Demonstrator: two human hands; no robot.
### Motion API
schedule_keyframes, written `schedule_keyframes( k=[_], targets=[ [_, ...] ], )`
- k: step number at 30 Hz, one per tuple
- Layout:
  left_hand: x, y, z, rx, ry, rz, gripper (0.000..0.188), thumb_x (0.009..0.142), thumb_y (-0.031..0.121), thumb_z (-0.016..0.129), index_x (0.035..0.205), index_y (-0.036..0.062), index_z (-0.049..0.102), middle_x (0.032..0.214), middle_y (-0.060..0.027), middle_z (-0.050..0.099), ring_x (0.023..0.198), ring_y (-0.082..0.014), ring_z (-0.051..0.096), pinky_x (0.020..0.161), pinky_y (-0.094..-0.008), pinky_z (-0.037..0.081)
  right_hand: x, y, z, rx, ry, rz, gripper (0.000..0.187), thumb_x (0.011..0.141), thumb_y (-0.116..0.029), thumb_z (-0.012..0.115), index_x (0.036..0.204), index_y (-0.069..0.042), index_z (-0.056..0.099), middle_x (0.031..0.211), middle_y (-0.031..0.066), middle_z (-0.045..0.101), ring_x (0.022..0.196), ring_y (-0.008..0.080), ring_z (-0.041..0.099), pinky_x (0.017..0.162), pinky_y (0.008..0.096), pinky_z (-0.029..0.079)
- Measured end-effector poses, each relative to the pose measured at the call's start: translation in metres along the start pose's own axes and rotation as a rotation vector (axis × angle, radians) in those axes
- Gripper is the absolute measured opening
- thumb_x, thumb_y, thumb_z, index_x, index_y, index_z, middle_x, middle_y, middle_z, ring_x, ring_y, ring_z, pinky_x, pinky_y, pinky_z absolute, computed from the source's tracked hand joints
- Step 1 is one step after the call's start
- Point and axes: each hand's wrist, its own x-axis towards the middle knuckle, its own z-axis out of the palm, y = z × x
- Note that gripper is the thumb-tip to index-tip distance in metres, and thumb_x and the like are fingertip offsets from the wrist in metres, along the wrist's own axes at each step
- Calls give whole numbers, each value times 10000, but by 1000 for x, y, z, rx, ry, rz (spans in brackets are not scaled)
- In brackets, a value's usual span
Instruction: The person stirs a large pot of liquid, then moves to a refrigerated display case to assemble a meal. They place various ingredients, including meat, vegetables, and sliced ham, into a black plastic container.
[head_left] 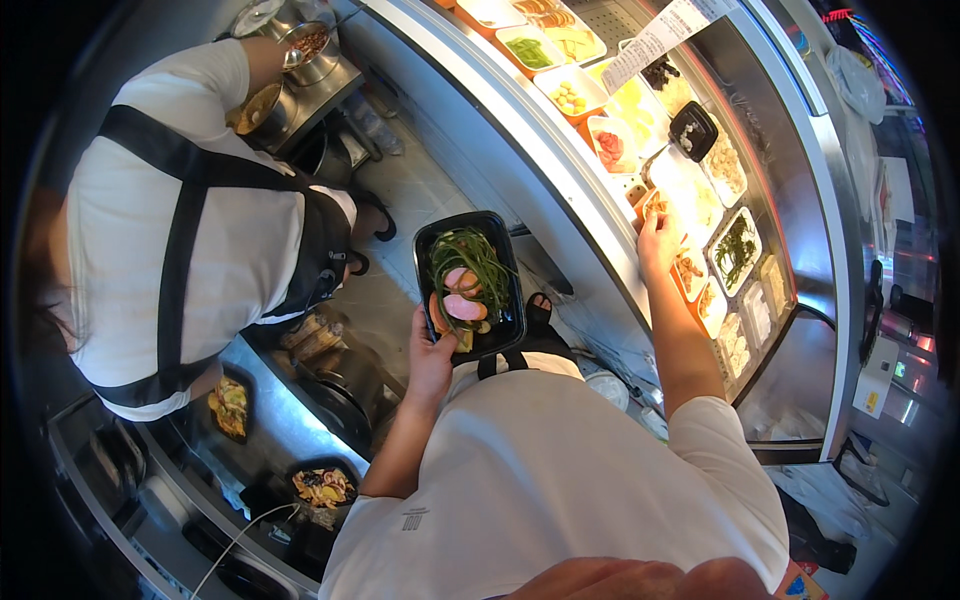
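Note:
My left hand (430,352) grips the near-left edge of a black plastic tray (520,300) at waist height. Long green vegetable stems (470,255) lie in the tray, with pink-white round slices (463,307) and some orange and yellow pieces beside them. My right hand (658,238) reaches into the lit food display case, fingers drawn together at a white container with orange-brown food (655,205). Whatever those fingers pinch is too small to make out. Just nearer stands another container of orange-brown pieces (690,272), and to the right is one of chopped greens (737,248).
The case's white frame (540,150) runs diagonally past my right arm. A small black container (693,130) rests on the food tubs. To the left a person in a white shirt (230,240) works by metal pots (312,55). Filled trays (325,487) sit on a steel counter (285,405).

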Motion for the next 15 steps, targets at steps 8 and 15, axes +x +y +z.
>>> schedule_keyframes(
  k=[8, 15],
  targets=[
    [-5, 0, 5, 11, 6, -11, 626, 888, -102, 596, 1468, 54, 422, 1359, -75, 583, 1232, -180, 580, 1059, -338, 466, 6, 12, 4, 3, -2, -29, 313, 989, -289, 602, 938, 15, 654, 921, 208, 684, 884, 346, 655, 841, 434, 499],
    [-1, -6, -3, 5, 27, -5, 633, 892, -103, 596, 1478, 56, 419, 1363, -75, 580, 1246, -185, 569, 1075, -339, 449, 8, 11, 3, 20, -33, 22, 309, 985, -283, 602, 938, 18, 653, 923, 209, 684, 880, 348, 657, 839, 434, 501]
  ],
)
